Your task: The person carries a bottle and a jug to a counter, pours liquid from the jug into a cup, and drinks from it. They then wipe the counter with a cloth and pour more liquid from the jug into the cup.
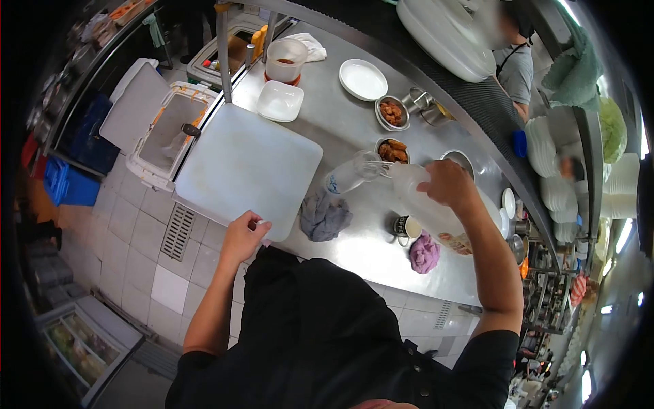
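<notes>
My left hand (244, 236) is closed at the near corner of the white cutting board (248, 167), with a small white thing between thumb and fingers, too small to name. My right hand (448, 184) reaches over the steel counter and grips a translucent white plastic jug (424, 204), tilted, with a label low on its side. To the jug's left is a clear plastic bottle (346, 176) with blue print. Behind them stands a bowl of browned food pieces (393, 150). A grey cloth (325, 216) lies beside the board.
A mug (407, 227) and a purple cloth (425, 253) sit near the counter's front. Farther back are a white plate (363, 80), another food bowl (392, 114) and a square white dish (281, 101). A steel shelf (470, 95) overhangs the counter. Beyond it stands a person (514, 68).
</notes>
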`<control>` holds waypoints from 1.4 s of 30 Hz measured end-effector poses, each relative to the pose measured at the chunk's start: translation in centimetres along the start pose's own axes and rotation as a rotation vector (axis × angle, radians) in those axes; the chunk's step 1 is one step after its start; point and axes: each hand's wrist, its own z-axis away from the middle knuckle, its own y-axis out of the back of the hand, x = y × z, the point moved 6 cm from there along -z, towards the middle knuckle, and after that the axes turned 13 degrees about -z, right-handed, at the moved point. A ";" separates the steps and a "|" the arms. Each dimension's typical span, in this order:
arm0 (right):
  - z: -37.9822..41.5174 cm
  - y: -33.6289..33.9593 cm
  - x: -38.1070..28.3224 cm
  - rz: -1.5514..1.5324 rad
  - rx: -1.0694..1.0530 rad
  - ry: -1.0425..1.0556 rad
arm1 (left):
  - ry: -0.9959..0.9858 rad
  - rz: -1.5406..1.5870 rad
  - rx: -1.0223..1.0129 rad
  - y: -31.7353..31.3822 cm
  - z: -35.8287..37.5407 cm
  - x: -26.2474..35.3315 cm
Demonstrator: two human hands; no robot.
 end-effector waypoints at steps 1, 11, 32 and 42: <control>0.0 0.1 0.0 0.001 0.001 -0.006 | 0.012 0.005 -0.008 0.1 0.1 0.1; -0.2 0.2 0.0 0.011 -0.020 -0.024 | 0.037 0.016 -0.039 0.1 -0.2 0.0; -0.3 1.0 -0.7 0.003 0.024 0.041 | 0.055 0.051 -0.037 0.3 -0.2 0.3; -0.9 0.5 0.1 0.046 -0.088 -0.034 | 0.068 0.067 -0.041 -0.8 -0.8 -0.9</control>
